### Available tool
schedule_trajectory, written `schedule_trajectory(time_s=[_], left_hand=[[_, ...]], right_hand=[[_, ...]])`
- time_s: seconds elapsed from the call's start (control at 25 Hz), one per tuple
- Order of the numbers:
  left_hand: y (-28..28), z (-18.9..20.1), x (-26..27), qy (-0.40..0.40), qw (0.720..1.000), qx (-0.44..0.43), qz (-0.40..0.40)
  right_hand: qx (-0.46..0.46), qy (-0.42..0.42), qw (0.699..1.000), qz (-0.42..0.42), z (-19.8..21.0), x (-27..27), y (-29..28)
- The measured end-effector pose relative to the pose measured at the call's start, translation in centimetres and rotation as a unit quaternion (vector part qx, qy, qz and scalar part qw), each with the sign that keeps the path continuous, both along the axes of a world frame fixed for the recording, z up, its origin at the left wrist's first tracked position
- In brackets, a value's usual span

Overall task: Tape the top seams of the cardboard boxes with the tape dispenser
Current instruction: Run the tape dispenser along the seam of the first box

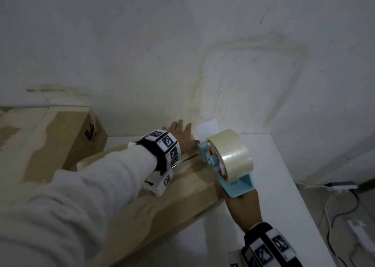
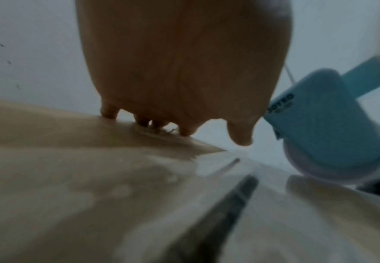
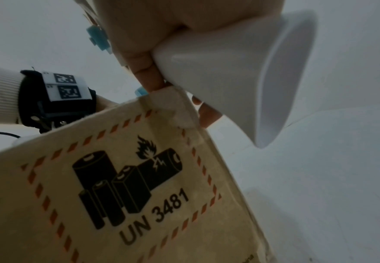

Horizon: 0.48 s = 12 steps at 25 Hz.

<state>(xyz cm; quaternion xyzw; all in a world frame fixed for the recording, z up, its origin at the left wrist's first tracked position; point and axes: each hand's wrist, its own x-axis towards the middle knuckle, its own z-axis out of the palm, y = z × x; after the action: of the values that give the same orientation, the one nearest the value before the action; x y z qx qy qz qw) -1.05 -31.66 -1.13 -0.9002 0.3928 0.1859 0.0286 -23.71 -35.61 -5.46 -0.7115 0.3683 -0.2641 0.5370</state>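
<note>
A long cardboard box [image 1: 182,195] lies on the white table, its top seam [image 1: 186,159] running lengthwise. My left hand [image 1: 180,132] rests flat on the far end of the top, fingers straight; the left wrist view shows the fingertips [image 2: 144,122] touching the cardboard [image 2: 72,178]. My right hand [image 1: 241,206] grips the handle of a blue tape dispenser [image 1: 223,161] carrying a pale tape roll [image 1: 231,153], set at the box's far right end beside the seam. In the right wrist view its fingers [image 3: 144,44] curl round the white handle [image 3: 229,62] above the box's battery-label side [image 3: 128,186].
A second cardboard box [image 1: 50,134] stands at the back left against the wall. The white table [image 1: 284,185] ends at the right, with cables and a power strip [image 1: 341,185] on the floor beyond. A white paper slip [image 1: 207,128] stands by the wall.
</note>
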Motion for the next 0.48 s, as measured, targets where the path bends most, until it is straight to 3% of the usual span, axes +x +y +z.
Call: schedule_trajectory(time_s=[0.2,0.36,0.48], left_hand=[[-0.2,-2.2,0.8,-0.042,0.999,-0.015,0.003],[-0.7,-2.0,1.2,0.01,0.999,-0.026,0.021],[-0.7,-1.5,1.0,0.006,1.0,-0.001,0.019]], right_hand=[[-0.028,0.065,0.997,0.018,2.3,-0.1,-0.3],[0.017,0.105,0.994,0.013,4.5,-2.8,0.2],[0.038,0.128,0.991,-0.011,4.2,-6.2,0.8]])
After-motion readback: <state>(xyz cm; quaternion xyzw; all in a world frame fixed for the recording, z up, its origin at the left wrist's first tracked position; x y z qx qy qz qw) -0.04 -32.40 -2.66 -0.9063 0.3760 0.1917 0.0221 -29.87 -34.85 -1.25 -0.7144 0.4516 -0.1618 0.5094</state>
